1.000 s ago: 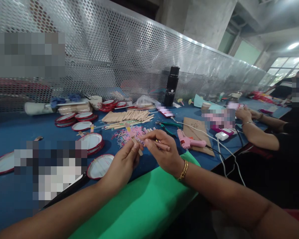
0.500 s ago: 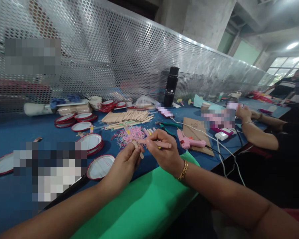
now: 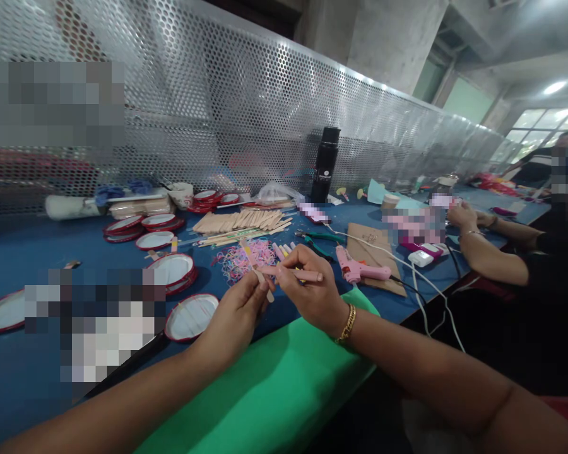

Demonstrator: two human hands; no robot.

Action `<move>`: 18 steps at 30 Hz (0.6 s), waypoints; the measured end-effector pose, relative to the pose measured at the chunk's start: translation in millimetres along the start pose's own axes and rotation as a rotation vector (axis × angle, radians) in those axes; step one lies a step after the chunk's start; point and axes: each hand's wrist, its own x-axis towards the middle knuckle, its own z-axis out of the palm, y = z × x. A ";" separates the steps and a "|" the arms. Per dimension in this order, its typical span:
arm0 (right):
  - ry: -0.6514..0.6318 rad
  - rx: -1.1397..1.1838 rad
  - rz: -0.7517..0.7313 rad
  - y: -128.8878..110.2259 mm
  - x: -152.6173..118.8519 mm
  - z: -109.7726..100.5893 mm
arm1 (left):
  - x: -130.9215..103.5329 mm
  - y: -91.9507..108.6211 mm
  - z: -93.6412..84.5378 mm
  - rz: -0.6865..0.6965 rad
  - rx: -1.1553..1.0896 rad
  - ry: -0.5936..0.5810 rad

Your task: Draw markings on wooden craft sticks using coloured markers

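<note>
A wooden craft stick (image 3: pixel 247 251) with a yellow patch is pinched in my left hand (image 3: pixel 243 302), tilted up and to the left. My right hand (image 3: pixel 312 284) grips a pink marker (image 3: pixel 307 276), whose front end is at the stick just above my left fingers. Beyond both hands lies a pile of small colourful rubber bands (image 3: pixel 234 261), with several pale capped markers (image 3: pixel 280 250) beside it. A fan of wooden sticks (image 3: pixel 239 221) is spread farther back.
Round red-rimmed lids (image 3: pixel 192 317) lie left. A pink glue gun (image 3: pixel 360 268) rests on cardboard (image 3: pixel 376 243) at right, near green-handled pliers (image 3: pixel 322 236) and white cables. A black bottle (image 3: pixel 325 165) stands behind. Another person's hands (image 3: pixel 464 217) are at far right.
The marker's front end has shifted slightly left onto the stick, and the stick has tilted a little. My hands have otherwise hardly moved.
</note>
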 end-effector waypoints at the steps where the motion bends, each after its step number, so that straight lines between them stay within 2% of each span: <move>1: -0.001 -0.002 -0.002 -0.3 0.2 -0.1 | 0.0 -1.0 -0.4 0.001 0.010 -0.001; 6: 0.004 -0.031 -0.025 -1.0 1.6 -0.7 | 0.3 -5.0 -1.7 0.012 0.045 0.005; 13: 0.037 -0.029 0.011 1.4 0.7 -1.6 | 0.2 0.8 0.8 -0.008 -0.013 -0.011; 18: 0.000 0.003 -0.014 0.2 0.0 -1.1 | 1.3 -2.9 0.2 -0.015 -0.033 -0.009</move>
